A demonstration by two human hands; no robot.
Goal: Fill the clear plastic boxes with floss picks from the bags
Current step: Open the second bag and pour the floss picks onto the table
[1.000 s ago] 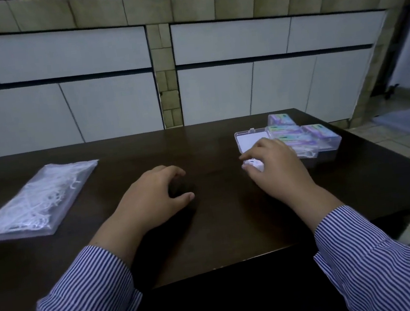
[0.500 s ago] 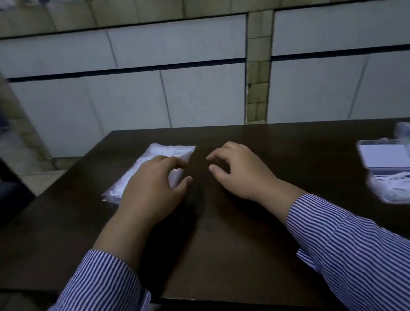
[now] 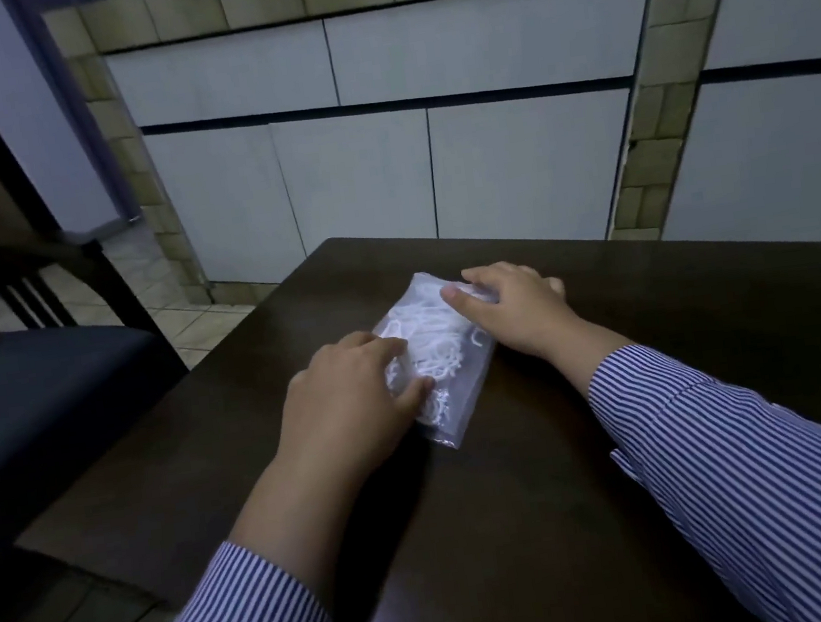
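Observation:
A clear plastic bag of white floss picks point(image 3: 436, 346) lies on the dark wooden table point(image 3: 643, 411), near its far left corner. My left hand point(image 3: 351, 395) grips the bag's near left side, thumb pressed on top. My right hand point(image 3: 512, 311) holds the bag's far right end, thumb on the plastic and fingers curled over the edge. The bag's near end, a flat empty strip, sticks out between my hands. The clear plastic boxes are out of view.
The table's left edge runs diagonally just left of my left hand. Beyond it stands a dark wooden bench with a dark cushion point(image 3: 35, 388) on a tiled floor. A white and beige tiled wall point(image 3: 481, 147) rises behind the table.
My view has swung left, so the boxes have left the frame. Both hands moved from the bare table onto the bag and took hold of it.

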